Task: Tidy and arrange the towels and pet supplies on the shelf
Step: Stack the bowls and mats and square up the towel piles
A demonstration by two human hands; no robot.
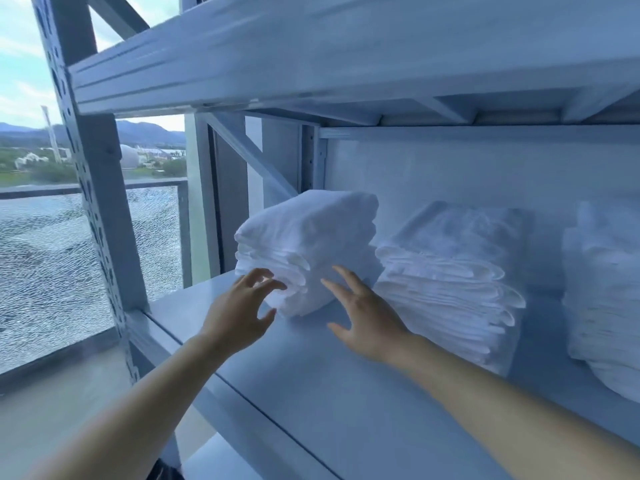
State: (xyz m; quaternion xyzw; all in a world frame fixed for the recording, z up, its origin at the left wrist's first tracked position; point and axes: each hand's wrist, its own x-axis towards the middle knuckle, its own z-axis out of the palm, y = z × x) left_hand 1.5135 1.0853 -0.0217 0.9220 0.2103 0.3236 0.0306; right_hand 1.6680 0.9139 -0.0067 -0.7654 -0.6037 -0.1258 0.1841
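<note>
Three stacks of folded white towels stand on a pale metal shelf board (311, 375). The left stack (308, 237) sits turned at an angle, its front corner toward me. My left hand (239, 306) is at its lower left corner, fingers spread and slightly curled, fingertips touching the folds. At the lower right face of that stack is my right hand (363, 317), fingers straight and spread, holding nothing. The middle stack (453, 271) and the right stack (602, 289) stand farther right, untouched. No pet supplies are in view.
Another shelf board (311, 53) runs close above the towels. A perforated upright post (93, 188) stands at the left front corner, with a diagonal brace (249, 154) behind. A window with cracked glass (45, 265) lies to the left. Bare shelf surface lies in front of the stacks.
</note>
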